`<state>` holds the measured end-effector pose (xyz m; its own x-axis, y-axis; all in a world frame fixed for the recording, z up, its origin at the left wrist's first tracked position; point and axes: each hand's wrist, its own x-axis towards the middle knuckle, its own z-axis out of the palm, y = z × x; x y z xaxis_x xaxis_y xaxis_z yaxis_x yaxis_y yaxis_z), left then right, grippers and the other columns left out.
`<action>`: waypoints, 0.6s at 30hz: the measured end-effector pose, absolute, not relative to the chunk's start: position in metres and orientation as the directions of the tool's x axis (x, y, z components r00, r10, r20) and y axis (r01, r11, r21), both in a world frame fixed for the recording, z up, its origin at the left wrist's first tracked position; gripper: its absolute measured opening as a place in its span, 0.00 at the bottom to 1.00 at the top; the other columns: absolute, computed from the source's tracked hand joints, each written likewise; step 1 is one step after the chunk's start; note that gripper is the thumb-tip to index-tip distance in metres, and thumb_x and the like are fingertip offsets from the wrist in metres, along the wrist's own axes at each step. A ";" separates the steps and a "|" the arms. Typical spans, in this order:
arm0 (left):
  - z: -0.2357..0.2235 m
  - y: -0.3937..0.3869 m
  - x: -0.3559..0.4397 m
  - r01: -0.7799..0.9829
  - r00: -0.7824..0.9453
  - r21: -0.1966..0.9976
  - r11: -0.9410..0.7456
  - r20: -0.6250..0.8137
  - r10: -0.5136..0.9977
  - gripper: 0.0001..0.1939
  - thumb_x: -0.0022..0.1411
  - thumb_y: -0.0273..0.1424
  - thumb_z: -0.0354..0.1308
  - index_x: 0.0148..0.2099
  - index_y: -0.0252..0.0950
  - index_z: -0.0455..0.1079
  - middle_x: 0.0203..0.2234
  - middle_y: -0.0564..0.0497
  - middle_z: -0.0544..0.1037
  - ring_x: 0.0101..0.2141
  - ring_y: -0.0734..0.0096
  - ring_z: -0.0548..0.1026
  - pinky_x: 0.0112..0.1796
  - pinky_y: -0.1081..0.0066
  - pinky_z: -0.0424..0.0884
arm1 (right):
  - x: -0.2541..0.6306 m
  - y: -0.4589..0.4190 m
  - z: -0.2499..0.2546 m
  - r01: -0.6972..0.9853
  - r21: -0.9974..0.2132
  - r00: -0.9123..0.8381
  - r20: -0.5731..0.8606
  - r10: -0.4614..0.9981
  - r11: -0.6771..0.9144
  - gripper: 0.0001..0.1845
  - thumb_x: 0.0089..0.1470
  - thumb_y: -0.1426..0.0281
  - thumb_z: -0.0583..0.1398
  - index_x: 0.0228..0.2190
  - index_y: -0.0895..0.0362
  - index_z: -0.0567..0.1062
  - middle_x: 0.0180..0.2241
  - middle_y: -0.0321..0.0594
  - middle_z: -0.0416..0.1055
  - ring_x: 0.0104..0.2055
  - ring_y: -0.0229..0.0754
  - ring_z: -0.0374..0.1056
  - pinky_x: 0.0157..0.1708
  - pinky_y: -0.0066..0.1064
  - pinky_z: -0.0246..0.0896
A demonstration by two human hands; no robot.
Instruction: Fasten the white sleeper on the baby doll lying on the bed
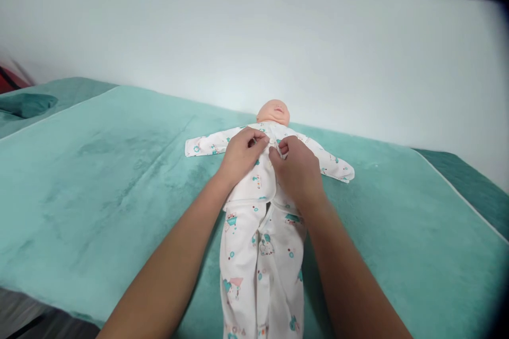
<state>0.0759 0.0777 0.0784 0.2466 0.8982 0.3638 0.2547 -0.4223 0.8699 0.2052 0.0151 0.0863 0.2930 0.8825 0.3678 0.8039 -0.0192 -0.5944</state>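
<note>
A baby doll (273, 112) lies on its back, its head toward the wall. It wears a white printed jacket (254, 183) with long sleeves spread to both sides, and matching printed trousers (242, 254). On the chest, my left hand (244, 151) pinches the jacket's front edge beside a small pale button (271, 142). Just right of the button, my right hand (296, 164) has its thumb and fingers bent in on the other side of the jacket front. Below the hands the front edges part in a small gap at the hem.
A light green plush blanket (99, 169) covers the surface under the doll. Darker green cloth (465, 175) shows at the right, and more at the far left. A white wall (254, 37) rises behind. A red item (10, 79) sits at the left edge.
</note>
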 end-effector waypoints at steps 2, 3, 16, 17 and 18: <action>0.078 0.077 0.075 0.274 0.273 0.838 -0.472 0.403 0.874 0.08 0.65 0.34 0.57 0.39 0.38 0.76 0.35 0.52 0.75 0.37 0.70 0.71 0.41 0.69 0.66 | 0.209 0.017 0.082 0.751 -0.660 0.302 0.374 0.877 0.023 0.08 0.59 0.64 0.56 0.31 0.54 0.69 0.30 0.37 0.72 0.31 0.41 0.62 0.34 0.35 0.53; 0.077 0.077 0.074 0.278 0.286 0.829 -0.485 0.411 0.866 0.08 0.65 0.34 0.57 0.40 0.38 0.76 0.35 0.51 0.75 0.37 0.70 0.71 0.41 0.69 0.65 | 0.212 0.018 0.081 0.707 -0.706 0.311 0.371 0.875 0.047 0.09 0.59 0.64 0.56 0.30 0.54 0.71 0.29 0.37 0.72 0.30 0.41 0.63 0.35 0.35 0.54; 0.082 0.078 0.073 0.250 0.325 0.897 -0.365 0.277 0.904 0.07 0.62 0.35 0.60 0.36 0.38 0.73 0.32 0.53 0.73 0.31 0.72 0.65 0.36 0.69 0.63 | 0.219 0.017 0.075 0.368 -0.922 0.380 0.265 0.886 0.118 0.12 0.53 0.61 0.63 0.36 0.55 0.80 0.27 0.35 0.73 0.29 0.38 0.64 0.33 0.31 0.61; 0.083 0.078 0.073 0.241 0.323 0.908 -0.342 0.257 0.911 0.07 0.62 0.36 0.60 0.36 0.38 0.73 0.32 0.53 0.72 0.31 0.72 0.65 0.35 0.69 0.62 | 0.219 0.018 0.074 0.368 -0.922 0.376 0.266 0.888 0.121 0.12 0.53 0.61 0.63 0.37 0.55 0.81 0.26 0.34 0.72 0.29 0.38 0.64 0.33 0.32 0.61; 0.084 0.077 0.073 0.235 0.320 0.917 -0.322 0.240 0.917 0.08 0.63 0.37 0.60 0.37 0.38 0.73 0.31 0.53 0.72 0.31 0.72 0.65 0.34 0.69 0.62 | 0.220 0.018 0.074 0.365 -0.922 0.369 0.267 0.890 0.125 0.12 0.53 0.61 0.64 0.37 0.55 0.81 0.26 0.33 0.72 0.29 0.38 0.64 0.34 0.32 0.61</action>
